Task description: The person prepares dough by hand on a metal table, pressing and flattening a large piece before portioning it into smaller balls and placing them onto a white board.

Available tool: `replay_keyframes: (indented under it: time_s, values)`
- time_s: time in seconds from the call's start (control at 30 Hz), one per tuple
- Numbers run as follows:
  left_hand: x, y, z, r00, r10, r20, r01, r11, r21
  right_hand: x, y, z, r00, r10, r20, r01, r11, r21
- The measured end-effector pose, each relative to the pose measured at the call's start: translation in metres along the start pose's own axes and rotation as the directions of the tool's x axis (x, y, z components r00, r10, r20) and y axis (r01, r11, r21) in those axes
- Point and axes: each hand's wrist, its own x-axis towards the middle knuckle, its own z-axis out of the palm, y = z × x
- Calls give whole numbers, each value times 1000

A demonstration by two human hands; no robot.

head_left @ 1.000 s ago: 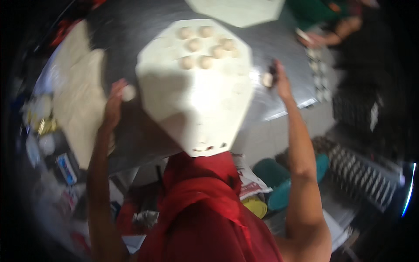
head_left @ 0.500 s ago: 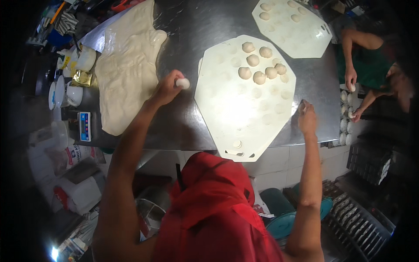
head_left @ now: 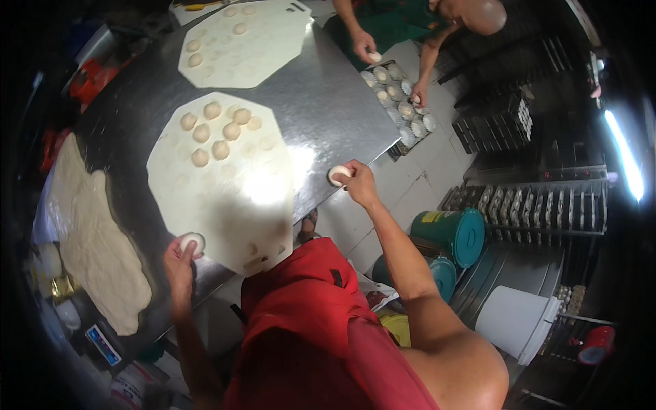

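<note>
By the left hand (head_left: pixel 179 268), a pale, round dough ball (head_left: pixel 194 242) was held in a thumb-and-finger grip at the lower-left edge of a flat, many-sided board (head_left: pixel 195 215); by the right hand (head_left: pixel 360 184), a second ball (head_left: pixel 337 176) was gripped near the edge of the shiny metal worktop (head_left: pixel 335 116). The board's long axis was pointed toward the red apron (head_left: pixel 294 301), slotted end nearest. Clustered lumps (head_left: pixel 220 149) were borne at its far end, and a soft, wrinkled dough slab (head_left: pixel 102 253) was laid lengthwise at left.

Red garment (head_left: pixel 294 301), small black patch (head_left: pixel 337 277); arms (head_left: pixel 403 263) bare.
</note>
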Motion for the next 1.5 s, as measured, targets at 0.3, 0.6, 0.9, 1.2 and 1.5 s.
replay_keyframes:
  time_s: [0.3,0.6,0.9,1.2,1.5]
  values:
    - [16,83,250,972,-26,235,-4,992,129,168,141,-225,912,-5,-409,45,995,90]
    - [46,111,535,900,-176,399,63,958,280,287,211,-258,948,102,-302,-89,994,57]
    - [91,137,686,891,-118,438,-57,929,367,260,238,-300,984,1,-179,-72,918,-391]
    - [96,96,791,805,-142,576,-37,957,287,244,223,-354,922,-26,387,-244,737,631]
    - [58,98,677,844,15,536,-299,843,446,337,353,-350,949,-310,-64,245,847,-472]
